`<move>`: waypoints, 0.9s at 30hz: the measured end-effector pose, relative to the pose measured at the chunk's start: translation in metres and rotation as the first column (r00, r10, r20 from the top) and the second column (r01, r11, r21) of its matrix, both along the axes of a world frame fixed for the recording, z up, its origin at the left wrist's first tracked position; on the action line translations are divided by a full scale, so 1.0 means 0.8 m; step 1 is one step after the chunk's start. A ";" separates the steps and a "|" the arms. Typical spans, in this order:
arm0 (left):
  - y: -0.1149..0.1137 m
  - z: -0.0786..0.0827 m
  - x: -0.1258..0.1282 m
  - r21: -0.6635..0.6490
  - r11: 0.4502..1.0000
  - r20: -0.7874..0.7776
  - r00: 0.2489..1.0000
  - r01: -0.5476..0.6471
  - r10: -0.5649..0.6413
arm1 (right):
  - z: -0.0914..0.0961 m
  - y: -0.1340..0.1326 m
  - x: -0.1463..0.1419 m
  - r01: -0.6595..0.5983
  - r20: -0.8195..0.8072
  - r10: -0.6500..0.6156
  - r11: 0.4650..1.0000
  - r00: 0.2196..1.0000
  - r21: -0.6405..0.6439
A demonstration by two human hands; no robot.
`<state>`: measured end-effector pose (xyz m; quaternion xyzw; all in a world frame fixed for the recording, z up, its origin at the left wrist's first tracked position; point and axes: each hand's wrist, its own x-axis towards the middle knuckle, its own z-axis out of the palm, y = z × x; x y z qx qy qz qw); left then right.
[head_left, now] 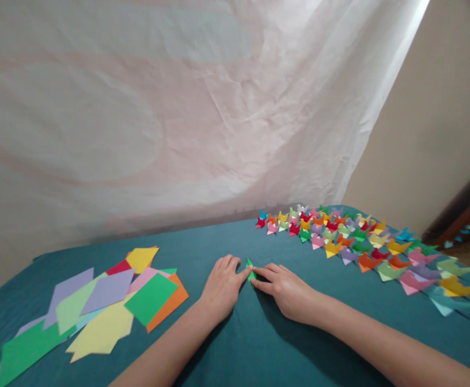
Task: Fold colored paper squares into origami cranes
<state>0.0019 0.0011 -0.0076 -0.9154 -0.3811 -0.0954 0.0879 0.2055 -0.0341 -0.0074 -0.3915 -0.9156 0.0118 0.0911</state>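
Where the lower middle of the frame opened up, a small, pointed, folded piece of bright green paper (250, 269) lay on the dark teal cloth-covered table (229, 357), between two hands. Bare left hand (223, 285): palm down, fingers loosely bent, inner digits reaching the paper's left side. Bare right hand (286, 290): index finger and thumb at its right side, set a little apart, other fingers curled. Pinching an edge or only pressing down: could not tell for either.

Handling, by judgement: very light, probably crisp along folds, springy where layered, easily mis-creased at the narrow upper tip, apt to skid. Best hold seemed light fingertips on the folded middle, sparing the point.

Room: bare cloth above the hands toward the far edge, more below between the forearms. Lower left of frame, a loose spread of flat, many-coloured paper sheets (108, 293), apart from the left hand. Right of frame, slanting rows of small, many-coloured folded paper birds (367, 262), beyond the right arm; likely easy to topple. Behind the far edge, a pale, wrinkled hanging fabric sheet (186, 118) bounded the upper frame.
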 end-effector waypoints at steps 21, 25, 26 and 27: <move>0.026 0.001 0.004 -0.016 0.996 -0.077 0.993 -0.089 0.088 | -0.003 0.002 0.000 -0.006 0.013 0.006 1.000 1.000 -0.004; 0.035 0.002 0.009 0.015 0.997 -0.087 0.993 -0.079 0.080 | -0.003 0.002 0.000 0.001 0.014 -0.001 1.000 1.000 -0.007; 0.037 0.002 0.010 0.024 0.997 -0.091 0.993 -0.075 0.077 | -0.003 0.002 0.000 0.001 0.016 -0.001 1.000 1.000 -0.009; 0.038 0.002 0.011 0.032 0.997 -0.094 0.993 -0.072 0.074 | -0.003 0.002 0.000 0.002 0.017 -0.001 1.000 1.000 -0.011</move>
